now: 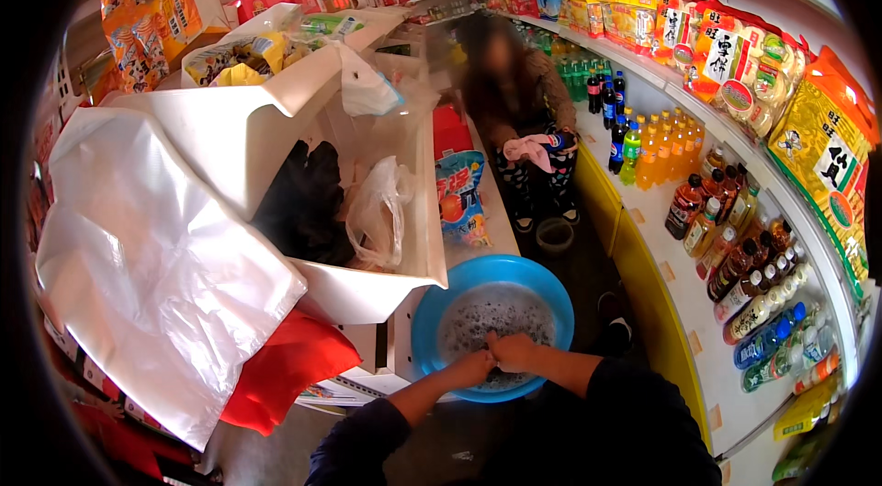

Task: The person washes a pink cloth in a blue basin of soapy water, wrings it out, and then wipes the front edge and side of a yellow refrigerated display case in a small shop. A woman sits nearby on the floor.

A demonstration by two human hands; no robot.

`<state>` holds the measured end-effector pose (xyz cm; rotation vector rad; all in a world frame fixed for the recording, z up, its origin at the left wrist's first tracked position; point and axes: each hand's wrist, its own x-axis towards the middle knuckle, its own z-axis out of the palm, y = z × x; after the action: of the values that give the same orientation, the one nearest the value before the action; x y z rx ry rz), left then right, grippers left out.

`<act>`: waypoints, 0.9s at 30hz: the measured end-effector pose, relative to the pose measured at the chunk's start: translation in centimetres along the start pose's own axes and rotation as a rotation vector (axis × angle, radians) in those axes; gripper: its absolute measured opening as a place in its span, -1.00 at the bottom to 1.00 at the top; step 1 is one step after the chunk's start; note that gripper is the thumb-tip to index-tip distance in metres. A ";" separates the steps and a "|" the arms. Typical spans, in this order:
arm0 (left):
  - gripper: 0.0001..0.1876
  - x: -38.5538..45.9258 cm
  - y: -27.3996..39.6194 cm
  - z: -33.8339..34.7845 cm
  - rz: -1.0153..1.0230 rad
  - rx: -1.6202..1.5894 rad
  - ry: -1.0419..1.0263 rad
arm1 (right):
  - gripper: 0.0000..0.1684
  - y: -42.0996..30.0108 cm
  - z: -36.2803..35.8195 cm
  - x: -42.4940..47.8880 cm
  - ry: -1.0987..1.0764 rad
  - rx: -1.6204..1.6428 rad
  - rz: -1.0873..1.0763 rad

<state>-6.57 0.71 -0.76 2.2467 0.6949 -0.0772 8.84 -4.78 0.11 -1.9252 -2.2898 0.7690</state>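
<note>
A round blue plastic basin (561, 307) of foamy water (496, 314) lies before me. Above the near part of the foam, my left hand (474, 369) and my right hand (515, 352) meet, with fingers curled in against each other. A small pale bit shows between them, but I cannot tell whether they grip something. The water under the foam is hidden. Just beyond the basin, a blue printed bag of washing powder (460, 193) leans on a white surface.
Left of the basin, a white plastic bin (372, 286) holds dark bags (310, 210). Across from me sits a person (524, 93) holding a pink cloth (529, 150) and a bottle. A small bucket (555, 236) stands on the floor. Shelves on the right carry drink bottles (658, 152).
</note>
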 end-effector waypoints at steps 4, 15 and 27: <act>-0.77 0.0 -2.0 -1.6 -0.415 -0.967 -0.310 | -0.33 0.4 0.4 -0.5 0.285 0.270 -0.113; -0.73 -2.3 -0.3 -2.3 -0.200 -1.861 -0.638 | -0.66 -1.2 -1.5 -2.2 0.555 0.108 -0.446; -0.71 -2.7 0.7 -4.8 -0.294 -0.943 -0.541 | -0.86 -1.0 -1.2 -1.1 0.607 -0.160 -0.497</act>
<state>-9.25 2.40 3.74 1.1390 0.5792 -0.3950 8.60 -5.54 1.82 -1.2771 -2.2940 -0.0514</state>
